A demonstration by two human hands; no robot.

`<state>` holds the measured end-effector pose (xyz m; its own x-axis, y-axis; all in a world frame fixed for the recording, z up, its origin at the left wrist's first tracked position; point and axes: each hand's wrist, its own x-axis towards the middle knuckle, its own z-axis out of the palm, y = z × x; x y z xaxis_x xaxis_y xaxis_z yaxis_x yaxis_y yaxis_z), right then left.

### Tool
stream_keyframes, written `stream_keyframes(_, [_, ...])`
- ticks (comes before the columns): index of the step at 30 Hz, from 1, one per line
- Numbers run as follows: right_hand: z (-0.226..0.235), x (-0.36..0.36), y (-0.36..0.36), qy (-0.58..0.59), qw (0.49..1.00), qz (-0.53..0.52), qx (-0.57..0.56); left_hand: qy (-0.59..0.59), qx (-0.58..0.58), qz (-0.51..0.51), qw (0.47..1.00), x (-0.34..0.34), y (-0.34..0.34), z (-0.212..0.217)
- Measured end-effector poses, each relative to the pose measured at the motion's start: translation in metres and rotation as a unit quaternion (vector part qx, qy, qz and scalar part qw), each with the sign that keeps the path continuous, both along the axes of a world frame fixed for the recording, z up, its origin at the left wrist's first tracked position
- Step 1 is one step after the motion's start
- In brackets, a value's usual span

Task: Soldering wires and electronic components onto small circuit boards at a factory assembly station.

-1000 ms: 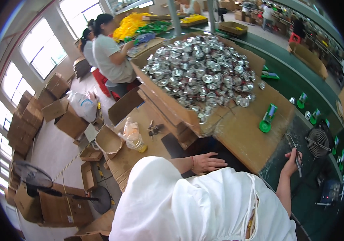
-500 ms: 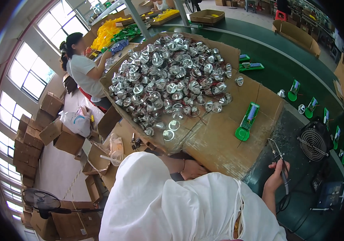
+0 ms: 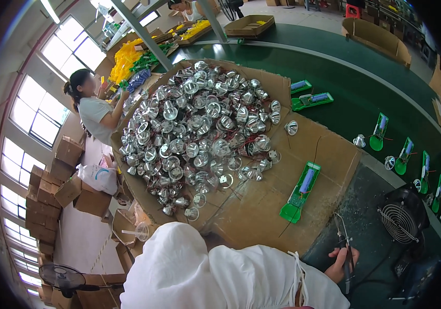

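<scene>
My right hand (image 3: 338, 263) is closed around a soldering iron (image 3: 348, 257) with a thin bent metal tube at its tip, over the dark bench right of the cardboard. My left hand is out of sight behind my white sleeve. In front of me a green plastic lamp housing (image 3: 291, 210) lies on the cardboard tray (image 3: 251, 216). It carries a blue cylindrical cell (image 3: 308, 180) and a circuit board, and thin wires stick out at both ends. A big heap of silvery lamp reflectors (image 3: 194, 139) with red wires fills the tray's left part. One reflector (image 3: 291, 127) lies apart on the right.
More green housings (image 3: 379, 135), several beside loose reflectors, line the green conveyor belt (image 3: 344, 82). A small black fan (image 3: 399, 221) stands on the bench at right. A person (image 3: 94, 108) works by yellow parts (image 3: 126, 61) at far left. Cardboard boxes (image 3: 68, 152) stack up behind.
The view has shifted, so the tray and heap appear lower and nearer. My left hand has gone out of sight. The housing now lies more tilted, with its wires spread. My right hand still grips the soldering iron.
</scene>
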<state>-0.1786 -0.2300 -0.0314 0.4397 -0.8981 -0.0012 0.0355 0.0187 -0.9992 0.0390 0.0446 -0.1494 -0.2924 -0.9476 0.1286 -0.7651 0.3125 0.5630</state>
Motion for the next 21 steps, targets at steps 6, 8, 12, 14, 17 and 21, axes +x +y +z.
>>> stream_keyframes(6, [0.003,-0.003,-0.001,-0.012,0.999,0.010,0.052,0.057,0.027,-0.063,0.996,0.025,-0.024,-0.012])
stream_keyframes(8, [0.008,-0.001,0.000,-0.030,0.995,0.027,0.087,0.078,0.037,-0.096,0.992,0.033,-0.037,-0.019])
stream_keyframes(12, [0.004,-0.006,0.000,-0.066,0.994,0.044,0.076,0.115,0.048,-0.129,0.984,0.032,-0.057,-0.033])
stream_keyframes(14, [0.003,-0.005,-0.002,-0.054,0.995,0.052,0.070,0.127,0.044,-0.129,0.982,0.030,-0.064,-0.037])
stream_keyframes(17, [0.002,-0.007,-0.001,-0.045,0.994,0.054,0.086,0.136,0.036,-0.104,0.985,0.023,-0.063,-0.039])
stream_keyframes(21, [0.004,-0.008,-0.001,-0.042,0.992,0.054,0.109,0.148,0.024,-0.039,0.988,-0.005,-0.043,-0.036])
